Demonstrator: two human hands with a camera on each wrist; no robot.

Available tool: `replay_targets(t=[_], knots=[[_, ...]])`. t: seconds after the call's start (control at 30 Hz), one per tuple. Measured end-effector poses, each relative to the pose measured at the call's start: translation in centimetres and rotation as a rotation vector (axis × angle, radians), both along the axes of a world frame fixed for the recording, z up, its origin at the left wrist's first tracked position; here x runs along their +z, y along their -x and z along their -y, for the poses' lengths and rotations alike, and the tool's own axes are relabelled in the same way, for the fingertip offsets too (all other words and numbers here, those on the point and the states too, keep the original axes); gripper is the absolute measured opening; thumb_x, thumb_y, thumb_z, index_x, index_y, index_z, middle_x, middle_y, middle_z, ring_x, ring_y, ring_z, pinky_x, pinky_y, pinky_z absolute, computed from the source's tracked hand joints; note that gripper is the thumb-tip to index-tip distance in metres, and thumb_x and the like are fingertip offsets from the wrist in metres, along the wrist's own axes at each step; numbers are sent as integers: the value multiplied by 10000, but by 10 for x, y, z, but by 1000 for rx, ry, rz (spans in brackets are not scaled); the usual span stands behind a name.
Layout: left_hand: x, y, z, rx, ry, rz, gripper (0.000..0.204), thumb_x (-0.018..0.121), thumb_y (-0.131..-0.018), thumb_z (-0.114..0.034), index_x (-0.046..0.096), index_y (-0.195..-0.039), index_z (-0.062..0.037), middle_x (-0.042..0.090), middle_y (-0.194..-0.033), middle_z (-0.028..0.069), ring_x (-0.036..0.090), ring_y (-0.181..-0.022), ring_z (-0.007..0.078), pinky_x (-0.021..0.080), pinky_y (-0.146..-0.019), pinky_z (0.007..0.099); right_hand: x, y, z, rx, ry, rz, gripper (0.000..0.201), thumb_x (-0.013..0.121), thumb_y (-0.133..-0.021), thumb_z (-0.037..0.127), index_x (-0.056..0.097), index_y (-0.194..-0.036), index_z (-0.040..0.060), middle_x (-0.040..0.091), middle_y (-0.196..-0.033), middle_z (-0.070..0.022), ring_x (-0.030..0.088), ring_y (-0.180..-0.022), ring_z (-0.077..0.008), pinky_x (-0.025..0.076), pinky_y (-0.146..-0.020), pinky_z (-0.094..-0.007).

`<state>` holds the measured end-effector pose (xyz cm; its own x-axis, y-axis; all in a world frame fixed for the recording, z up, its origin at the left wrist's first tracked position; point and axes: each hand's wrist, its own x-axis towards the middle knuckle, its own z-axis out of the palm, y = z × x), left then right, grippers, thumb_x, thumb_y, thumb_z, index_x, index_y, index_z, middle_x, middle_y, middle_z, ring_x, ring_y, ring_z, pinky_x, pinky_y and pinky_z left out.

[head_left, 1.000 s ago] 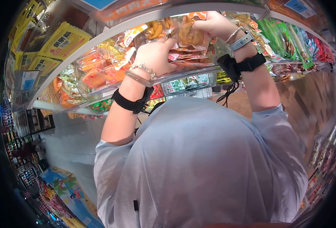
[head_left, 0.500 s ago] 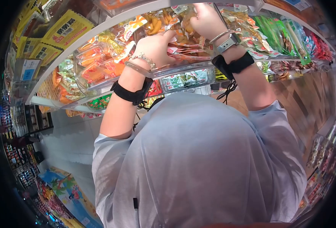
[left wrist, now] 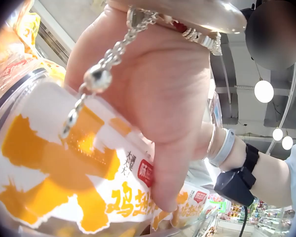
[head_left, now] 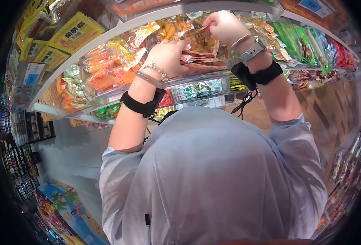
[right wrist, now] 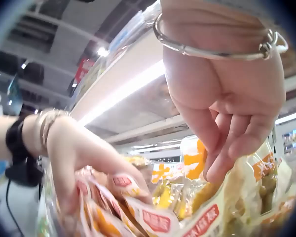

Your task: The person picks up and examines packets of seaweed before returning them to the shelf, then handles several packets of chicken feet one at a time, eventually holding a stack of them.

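My left hand (head_left: 166, 57) reaches over the front of a clear bin and grips a row of snack packets (right wrist: 113, 207), thumb on one side and fingers on the other. In the left wrist view, its thumb lies on a white packet (left wrist: 54, 168) printed with orange figures. Just to the right, my right hand (head_left: 227, 26) is above the same bin with fingers curled, and thumb and fingertips pinch the edge of a snack packet (head_left: 202, 30), seen nearly edge-on. More orange and white packets (right wrist: 193, 158) stand behind those fingertips in the right wrist view.
A white shelf edge (head_left: 147, 20) runs close above both hands. Orange packets (head_left: 102, 69) fill the bin on the left, green ones (head_left: 290, 38) the right. Yellow packets (head_left: 76, 32) sit on the upper left shelf. A clear bin wall (head_left: 205, 75) stands in front.
The right hand first had a packet facing up, then reached farther into the bin, and now is back slightly with a packet turned edge-on. The left hand has stayed almost in place.
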<state>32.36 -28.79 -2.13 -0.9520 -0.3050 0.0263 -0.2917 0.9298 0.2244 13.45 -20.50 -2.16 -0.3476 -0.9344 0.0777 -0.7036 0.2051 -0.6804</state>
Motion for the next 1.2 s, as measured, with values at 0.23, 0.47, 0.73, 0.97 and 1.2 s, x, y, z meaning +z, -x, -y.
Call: replay_targets(t=[0.23,0.47,0.73,0.97,1.2], knots=[[14,5,1,39,-118,61,658,724,-586,-383,496,-1144,-121,596,-954,120,548,-920,289,461,-765,369,-4,-24,-13,51,545,-1033,88,528,-731,124,615,-734,111,613,-779,-112,569,-723,-279,455,-629,-371],[-10,19,6,-98,22,31,514,691,-573,-407,582,-1001,-143,550,-963,68,545,-931,265,467,-753,356,-8,-18,-9,400,-147,-153,98,557,-757,151,575,-797,64,607,-715,-110,586,-703,-267,451,-624,-365],[-6,16,0,-77,-162,50,431,636,-636,-355,597,-1005,-136,637,-818,106,611,-787,265,480,-702,362,-30,15,80,-50,-860,-52,182,536,-754,117,609,-913,67,635,-795,-65,587,-620,-127,468,-503,-274],[-11,16,-1,-65,-135,71,459,631,-632,-340,590,-1039,-132,611,-944,88,596,-837,261,473,-741,355,-32,1,103,126,-654,-474,189,534,-766,180,660,-862,76,621,-655,-87,593,-572,-161,468,-494,-293],[-2,17,-1,-48,-132,203,458,627,-644,-346,578,-1049,-139,611,-905,95,593,-853,249,474,-727,357,-41,14,97,153,-416,-462,253,480,-797,191,627,-962,69,632,-852,-150,614,-772,-253,466,-669,-356]])
